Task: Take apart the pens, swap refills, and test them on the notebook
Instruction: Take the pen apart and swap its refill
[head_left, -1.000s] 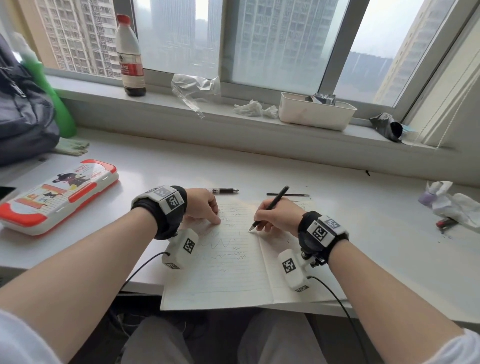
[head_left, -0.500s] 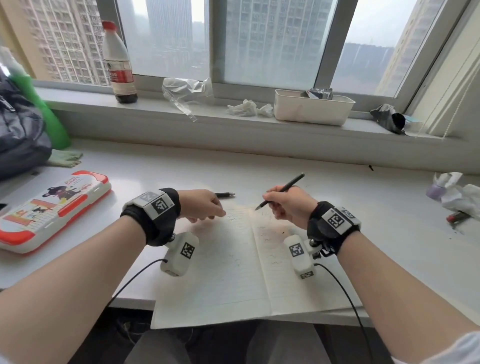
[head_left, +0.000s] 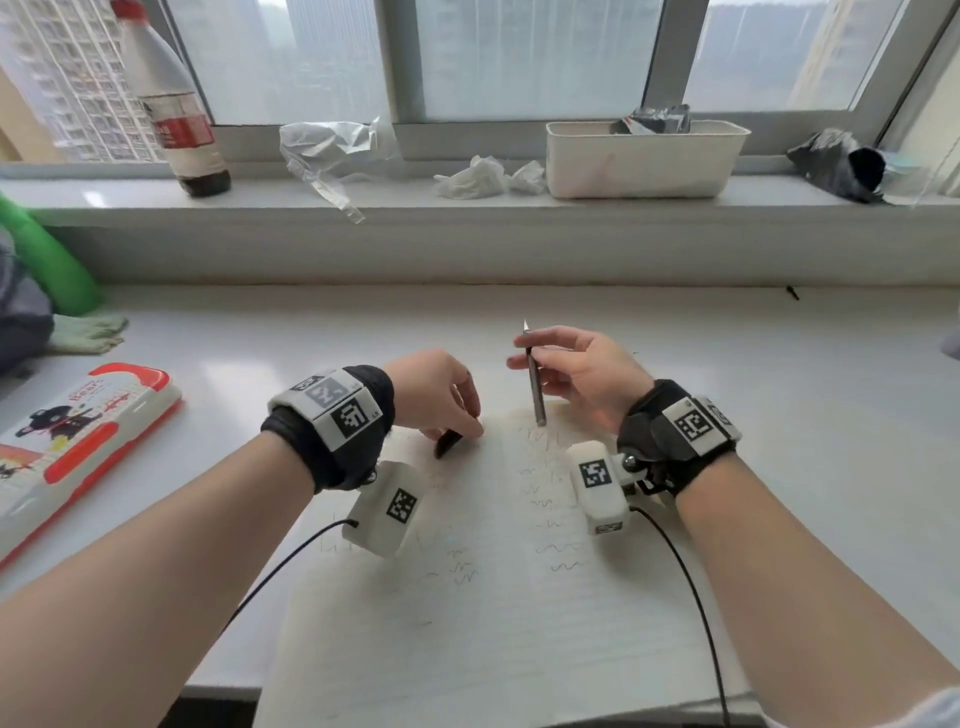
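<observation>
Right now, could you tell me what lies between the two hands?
In the head view, only bare notebook page and desk show between the left hand, gripping a dark pen piece, and the right hand, holding a pen.

Left of the white, faintly lined notebook (head_left: 483, 597) with dark scribbles, a red-and-white cartoon-printed pencil case (head_left: 78, 441) lies on the white worktop (head_left: 779, 389), black-and-white square-patterned wristbands (head_left: 337, 410) above its pages.

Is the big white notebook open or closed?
Open. The white lined notebook lies spread flat on the white desk, both pages showing, with little ink squiggles scribbled on them.
</observation>
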